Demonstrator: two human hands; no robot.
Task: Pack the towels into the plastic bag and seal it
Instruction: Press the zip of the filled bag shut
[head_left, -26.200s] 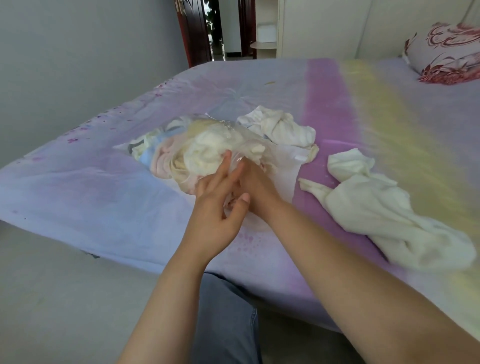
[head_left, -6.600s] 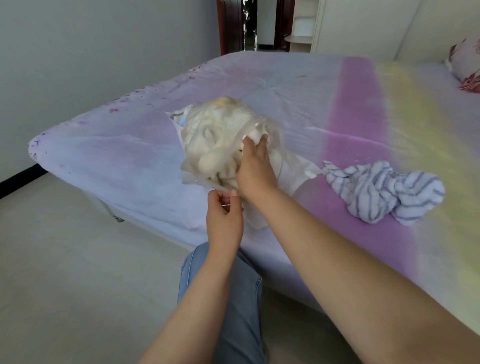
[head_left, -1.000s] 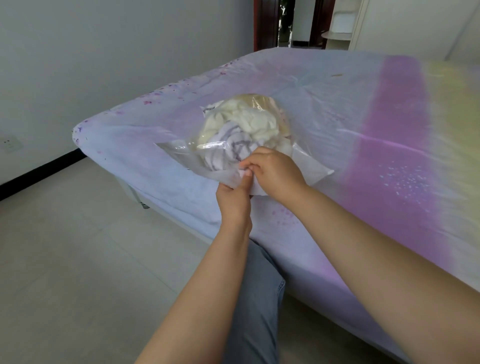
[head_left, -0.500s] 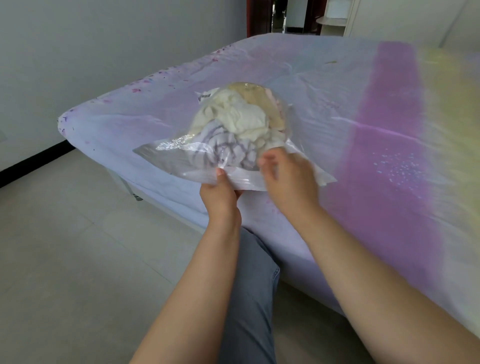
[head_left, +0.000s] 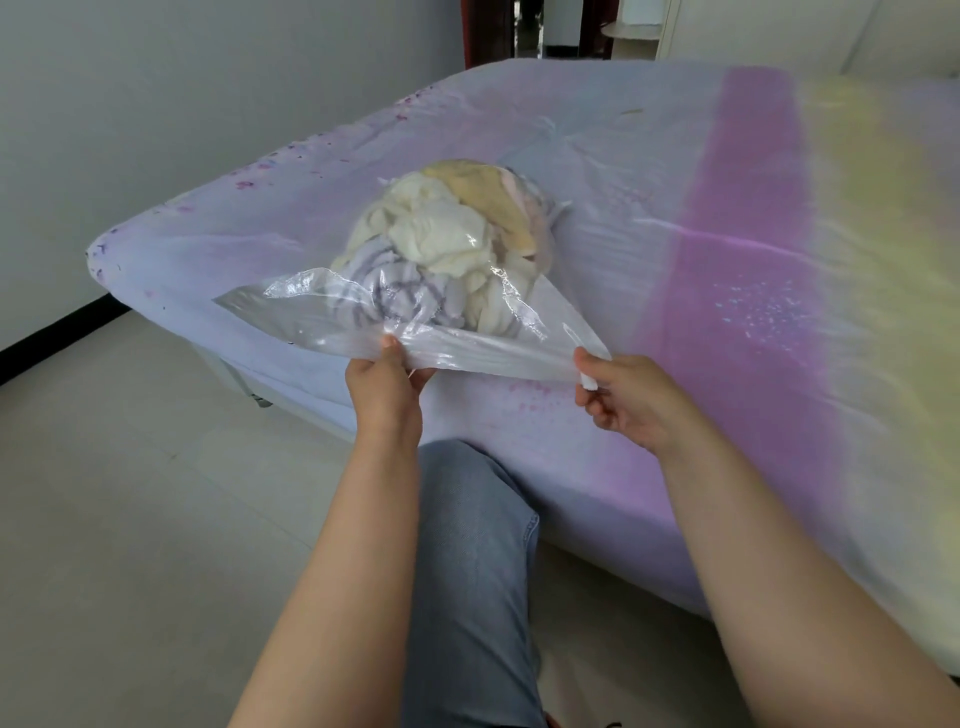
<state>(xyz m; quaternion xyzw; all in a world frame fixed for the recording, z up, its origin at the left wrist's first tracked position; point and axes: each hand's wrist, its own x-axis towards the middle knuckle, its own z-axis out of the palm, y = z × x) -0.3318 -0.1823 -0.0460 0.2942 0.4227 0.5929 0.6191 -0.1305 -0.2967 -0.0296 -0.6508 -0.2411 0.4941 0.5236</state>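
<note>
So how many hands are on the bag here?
2. The left hand pinches the bag's near edge at the middle; the right hand pinches its right corner.

Your single view comes from the wide-angle camera on your head, looking forward and down along both forearms. It sits close: your left hand (head_left: 383, 387) and right hand (head_left: 626, 397) fill the lower centre, with the plastic bag (head_left: 415, 312) just beyond them. The bed (head_left: 727, 260) runs from the near right edge away to the upper centre, its near corner at left; straight edges bow with the lens. Floor (head_left: 130, 493) occupies the lower left, a wall (head_left: 208, 78) the upper left. There is no second view to share any part of the scene.
</note>
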